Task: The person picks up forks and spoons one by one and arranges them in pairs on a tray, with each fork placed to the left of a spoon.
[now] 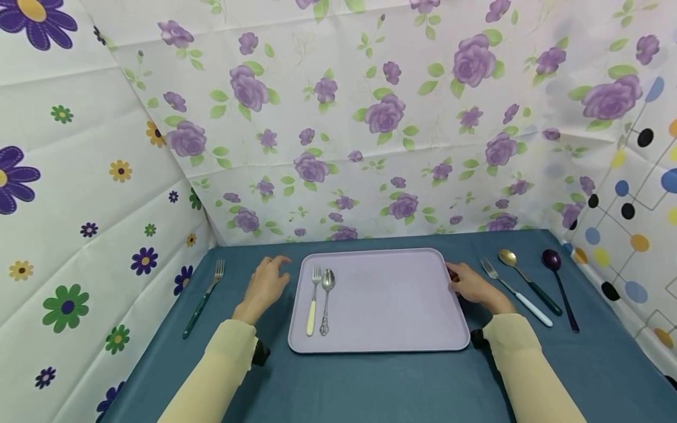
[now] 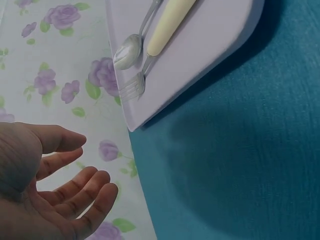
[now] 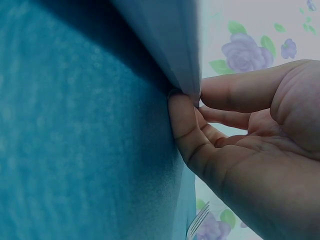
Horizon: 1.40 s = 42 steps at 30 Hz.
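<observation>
A pale lilac tray (image 1: 391,299) lies on the blue cloth in the head view. On its left part, side by side, are a fork with a cream handle (image 1: 311,314) and a silver spoon with an ornate handle (image 1: 327,288). At the tray's right edge my right hand (image 1: 472,286) pinches the rim; the right wrist view shows the thumb and fingers (image 3: 184,117) meeting at that edge. Off the tray's left side, my left hand (image 1: 266,288) hovers with loosely bent fingers (image 2: 92,192) and holds nothing, apart from the rim.
A green-handled fork (image 1: 203,301) lies at the far left. To the right lie a white-handled fork (image 1: 520,296), a gold spoon with a green handle (image 1: 533,285) and a dark purple spoon (image 1: 562,288). Flowered sheets (image 1: 338,135) stand behind and left, a dotted one (image 1: 634,235) on the right.
</observation>
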Motion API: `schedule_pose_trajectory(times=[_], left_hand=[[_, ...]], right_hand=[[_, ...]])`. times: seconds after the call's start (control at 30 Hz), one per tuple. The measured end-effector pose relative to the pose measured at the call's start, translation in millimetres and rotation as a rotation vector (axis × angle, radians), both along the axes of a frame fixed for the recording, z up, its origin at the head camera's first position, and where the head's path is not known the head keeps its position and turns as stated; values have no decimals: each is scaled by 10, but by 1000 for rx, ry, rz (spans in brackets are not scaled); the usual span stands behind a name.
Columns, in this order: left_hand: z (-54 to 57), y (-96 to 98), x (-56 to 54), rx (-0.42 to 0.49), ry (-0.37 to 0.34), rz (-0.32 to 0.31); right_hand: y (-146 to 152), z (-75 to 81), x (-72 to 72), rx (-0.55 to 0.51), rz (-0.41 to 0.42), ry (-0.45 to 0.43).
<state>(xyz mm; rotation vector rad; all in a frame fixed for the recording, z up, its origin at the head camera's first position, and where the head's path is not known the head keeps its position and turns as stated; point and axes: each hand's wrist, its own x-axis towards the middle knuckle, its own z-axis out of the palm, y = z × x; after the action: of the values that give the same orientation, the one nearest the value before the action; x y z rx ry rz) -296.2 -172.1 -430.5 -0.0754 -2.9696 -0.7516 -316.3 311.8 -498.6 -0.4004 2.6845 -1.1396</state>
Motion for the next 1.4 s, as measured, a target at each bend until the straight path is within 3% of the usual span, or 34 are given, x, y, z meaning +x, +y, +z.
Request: schedule_pose_trajectory(times=[0.83,1.4], left_hand=[[52,-322,3,1,2,50],[113,-694,46,-4,-9,72]], right_hand=[[3,-7,9,-11,4,13],[0,-16,-2,0,-13,-10]])
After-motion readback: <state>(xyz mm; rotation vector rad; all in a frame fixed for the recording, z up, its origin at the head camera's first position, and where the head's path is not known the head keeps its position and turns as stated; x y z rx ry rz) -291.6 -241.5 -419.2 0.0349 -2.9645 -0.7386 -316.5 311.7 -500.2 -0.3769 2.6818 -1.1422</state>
